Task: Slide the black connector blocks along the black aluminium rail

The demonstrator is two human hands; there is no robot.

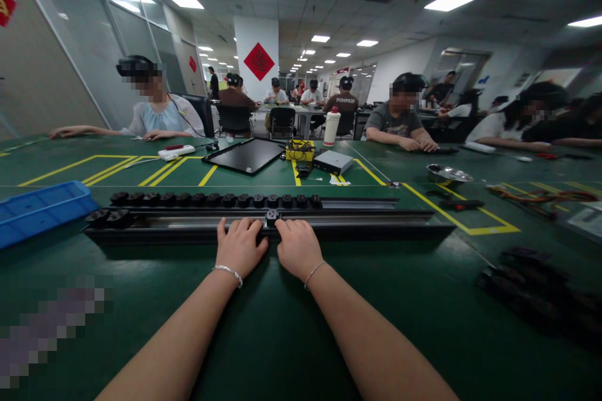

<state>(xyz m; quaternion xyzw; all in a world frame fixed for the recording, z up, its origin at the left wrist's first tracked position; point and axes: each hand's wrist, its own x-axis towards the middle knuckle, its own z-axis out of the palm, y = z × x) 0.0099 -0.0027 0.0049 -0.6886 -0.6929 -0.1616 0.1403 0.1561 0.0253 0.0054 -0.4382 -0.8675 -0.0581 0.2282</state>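
A long black rail [357, 225] lies across the green table in front of me, with a second rail [348, 203] just behind it carrying a row of several black socket modules [211, 199]. One black module [271, 218] sits on the near rail between my hands. My left hand [241, 245] rests on the near rail just left of that module, fingers curled down onto it. Close on the module's right, my right hand [297, 248] presses on the rail the same way. Two more modules [106, 218] sit at the near rail's left end.
A blue plastic bin [42, 208] stands at the left. Loose black modules [540, 282] lie at the right. Farther back are a black tablet [244, 155], a yellow box [300, 150], a grey box [333, 161], a metal bowl [449, 174]. Other people sit across the table.
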